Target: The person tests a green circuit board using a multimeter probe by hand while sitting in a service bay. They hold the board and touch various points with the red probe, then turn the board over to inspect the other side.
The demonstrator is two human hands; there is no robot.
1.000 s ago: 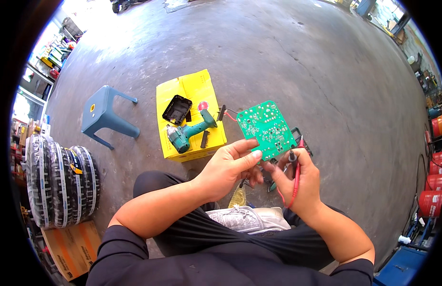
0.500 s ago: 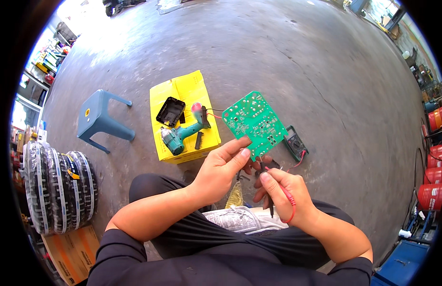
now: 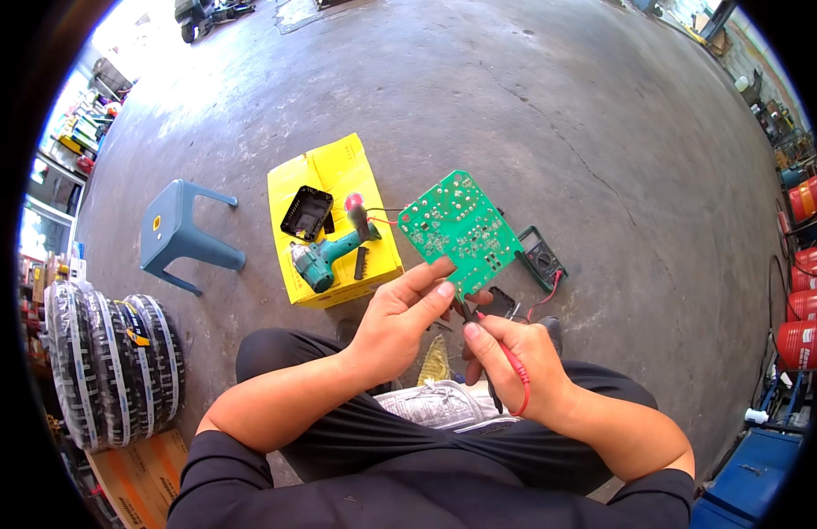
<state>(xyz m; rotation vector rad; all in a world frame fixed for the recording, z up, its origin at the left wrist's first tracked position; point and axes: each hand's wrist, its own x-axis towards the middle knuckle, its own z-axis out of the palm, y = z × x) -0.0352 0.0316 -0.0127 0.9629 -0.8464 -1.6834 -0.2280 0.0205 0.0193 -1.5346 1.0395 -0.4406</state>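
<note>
My left hand [image 3: 393, 324] pinches the lower corner of a green circuit board [image 3: 461, 231] between thumb and fingers. The board is tilted, its soldered side toward me. Just below that corner, my right hand [image 3: 534, 360] is closed around a red test probe [image 3: 518, 363] and a black test probe [image 3: 494, 395]. Their upper tips are close to the board's lower corner; whether they touch it I cannot tell. Beyond the board's right edge, a multimeter [image 3: 542, 259] lies on the floor with a red lead plugged in.
A yellow box [image 3: 336, 160] bears a teal power tool [image 3: 317, 264], an opened black casing [image 3: 308, 213] and a small black strip [image 3: 362, 263]. To the left are a blue stool [image 3: 181, 231] and wrapped tyres [image 3: 118, 370]. Red drums [image 3: 801, 344] and a blue cabinet [image 3: 752, 472] line the right.
The board and my right hand have shifted slightly left. The whole view has also moved a little. Both hands keep their grip.
</note>
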